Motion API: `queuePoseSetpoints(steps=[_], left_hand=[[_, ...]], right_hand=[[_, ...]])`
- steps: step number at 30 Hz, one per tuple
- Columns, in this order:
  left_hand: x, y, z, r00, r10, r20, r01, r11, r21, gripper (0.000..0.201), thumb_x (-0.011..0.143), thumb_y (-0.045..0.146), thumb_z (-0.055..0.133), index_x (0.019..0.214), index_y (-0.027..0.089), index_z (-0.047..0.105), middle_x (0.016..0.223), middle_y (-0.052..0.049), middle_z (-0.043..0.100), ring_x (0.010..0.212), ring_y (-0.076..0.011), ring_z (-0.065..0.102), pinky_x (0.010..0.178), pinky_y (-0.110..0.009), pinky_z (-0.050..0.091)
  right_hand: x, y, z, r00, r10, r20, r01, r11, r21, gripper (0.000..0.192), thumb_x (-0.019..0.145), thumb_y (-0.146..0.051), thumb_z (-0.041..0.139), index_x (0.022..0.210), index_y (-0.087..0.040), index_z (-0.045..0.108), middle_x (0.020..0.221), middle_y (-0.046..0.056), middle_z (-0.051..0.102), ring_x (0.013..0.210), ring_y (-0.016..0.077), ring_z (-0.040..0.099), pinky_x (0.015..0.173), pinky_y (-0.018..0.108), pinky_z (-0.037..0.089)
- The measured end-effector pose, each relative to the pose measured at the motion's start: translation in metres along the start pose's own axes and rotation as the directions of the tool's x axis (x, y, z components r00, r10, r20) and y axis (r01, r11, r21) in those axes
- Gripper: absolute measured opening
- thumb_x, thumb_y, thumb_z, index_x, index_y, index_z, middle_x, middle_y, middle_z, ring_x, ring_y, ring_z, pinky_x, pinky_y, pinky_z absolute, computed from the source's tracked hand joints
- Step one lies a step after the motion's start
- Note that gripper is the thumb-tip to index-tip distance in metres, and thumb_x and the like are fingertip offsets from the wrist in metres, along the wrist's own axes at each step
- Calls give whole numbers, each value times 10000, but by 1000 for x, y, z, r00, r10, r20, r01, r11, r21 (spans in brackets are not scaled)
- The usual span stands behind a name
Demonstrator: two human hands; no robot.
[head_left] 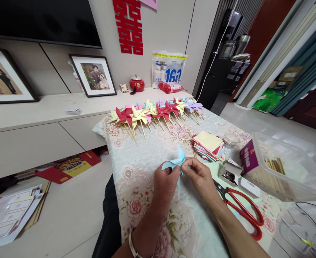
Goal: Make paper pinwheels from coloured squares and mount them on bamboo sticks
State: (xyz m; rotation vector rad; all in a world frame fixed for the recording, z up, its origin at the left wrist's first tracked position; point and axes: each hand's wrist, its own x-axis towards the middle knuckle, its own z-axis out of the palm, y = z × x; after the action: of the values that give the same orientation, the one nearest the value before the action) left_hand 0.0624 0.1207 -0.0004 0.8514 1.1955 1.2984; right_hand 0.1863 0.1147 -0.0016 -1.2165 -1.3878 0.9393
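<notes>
Pinching a light-blue folded-paper pinwheel (181,156), the person's left hand (166,181) and right hand (199,173) both grip it — floral-clothed bench (136,157) below, red-handled scissors (241,211) nearby.

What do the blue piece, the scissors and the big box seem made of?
Blue piece: matte paper, probably; thin, with crisp curled flaps.
Scissors: dark metal blades, seemingly; the smooth, slightly shiny red handles could be plastic or rubber-coated.
Box: most likely clear plastic; sticks show through its hazy wall.

Pale wall (168,28), black television (42,21), white cabinet (26,147), tiled floor (77,208), teal curtain (314,61)
</notes>
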Motion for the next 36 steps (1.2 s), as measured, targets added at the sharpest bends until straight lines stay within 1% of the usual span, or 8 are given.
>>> queuePoseSetpoints(steps=[3,7,10,12,14,19,26,36], left_hand=[[-1,2,2,1000,-17,8,17,998,-60,127,615,283,674,581,177,612,561,32,555,585,-130,484,590,-240,395],[-1,1,3,999,-43,14,44,995,-87,123,605,287,684,604,170,645,553,33,572,561,-125,482,571,-238,396],[1,-3,2,998,-50,25,53,993,-106,137,608,296,689,607,166,647,545,31,568,564,-129,495,579,-243,411],[3,-8,1,998,-45,34,48,994,-100,144,614,300,689,604,164,644,547,32,562,567,-129,496,581,-244,414],[6,-13,0,998,-47,44,51,994,-94,148,615,303,692,607,163,646,555,31,560,568,-128,491,574,-242,408],[9,-19,-2,995,-82,64,89,991,-102,158,595,306,712,606,164,645,548,33,547,553,-124,474,551,-241,387],[4,-8,1,996,-84,40,86,995,-56,165,614,316,670,598,160,621,533,48,505,537,-101,411,535,-231,356],[1,-7,1,999,-53,10,53,998,-21,149,626,276,670,700,147,662,581,26,594,582,-132,499,579,-237,420]], right_hand=[[0,1,1,999,23,-24,-22,999,33,150,838,-336,701,771,-210,655,856,26,699,835,206,614,805,335,462],[-1,5,2,988,92,-121,-79,991,108,207,743,-348,791,817,-216,650,868,24,693,822,208,620,764,337,487],[0,6,3,984,120,-128,-99,982,160,406,724,-353,812,1073,-223,650,967,38,702,899,223,639,802,364,504],[1,7,4,986,124,-112,-104,980,170,640,741,-351,798,1319,-230,551,1001,42,710,909,224,646,814,384,509],[1,7,4,987,121,-107,-102,981,165,758,754,-346,783,1432,-230,463,955,30,714,870,217,653,799,389,513],[1,6,4,985,119,-127,-100,984,149,704,735,-325,791,1385,-218,540,834,1,691,818,211,664,782,383,515],[3,6,3,982,145,-123,-121,976,178,618,702,-311,808,1281,-211,617,806,-8,696,768,200,661,774,374,510],[2,7,6,972,169,-165,-133,969,207,501,664,-300,821,1137,-208,683,735,-27,672,734,185,629,752,343,462]])
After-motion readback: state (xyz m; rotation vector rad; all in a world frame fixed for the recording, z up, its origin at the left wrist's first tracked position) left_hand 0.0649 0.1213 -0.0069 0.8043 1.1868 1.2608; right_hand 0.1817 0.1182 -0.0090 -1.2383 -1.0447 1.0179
